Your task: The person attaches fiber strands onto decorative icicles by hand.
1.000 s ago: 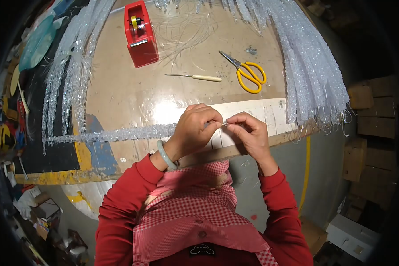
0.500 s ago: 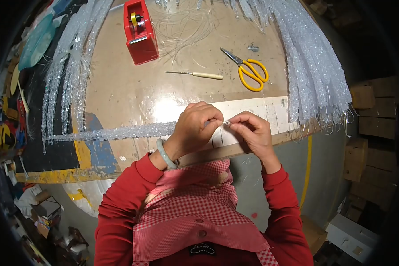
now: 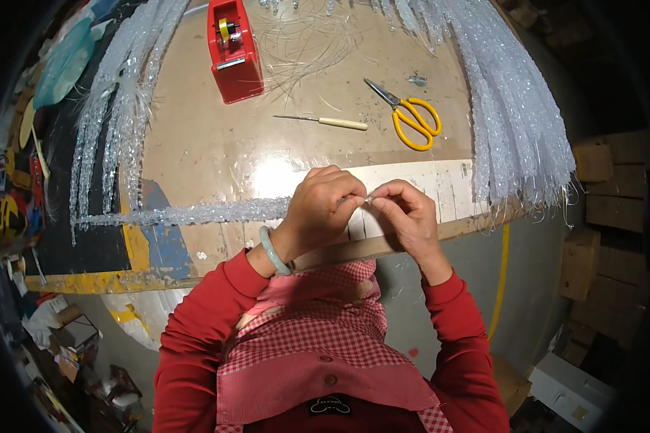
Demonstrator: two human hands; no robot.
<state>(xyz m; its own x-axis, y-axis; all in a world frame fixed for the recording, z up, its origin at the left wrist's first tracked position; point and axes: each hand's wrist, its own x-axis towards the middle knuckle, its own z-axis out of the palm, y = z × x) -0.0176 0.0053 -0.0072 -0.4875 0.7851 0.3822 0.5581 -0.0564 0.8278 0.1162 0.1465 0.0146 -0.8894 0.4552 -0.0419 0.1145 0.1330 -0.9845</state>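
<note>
A clear, glittery beaded strand (image 3: 195, 212) lies along the front of the worktable, running from the left up to my hands. My left hand (image 3: 321, 202), with a pale bangle at the wrist, is closed over the strand's right end. Just right of it, my right hand (image 3: 410, 216) pinches a tiny pale piece at that end between thumb and fingertips. It may be the thread or a small knot; the fingers hide most of it. Both sets of fingertips nearly touch above a white marked strip (image 3: 440, 191) on the table edge.
Beyond my hands lie yellow-handled scissors (image 3: 416, 124) and an awl (image 3: 341, 123) with a pale handle. A red tape dispenser (image 3: 237, 65) stands farther back, beside loose clear threads (image 3: 310, 50). Bundles of beaded strands (image 3: 516, 115) hang over the right edge; more strands (image 3: 126, 94) lie at left.
The right fingers have closed in a little on the left fingertips, and the small pale piece between them shows less. The whole view has shifted slightly.
</note>
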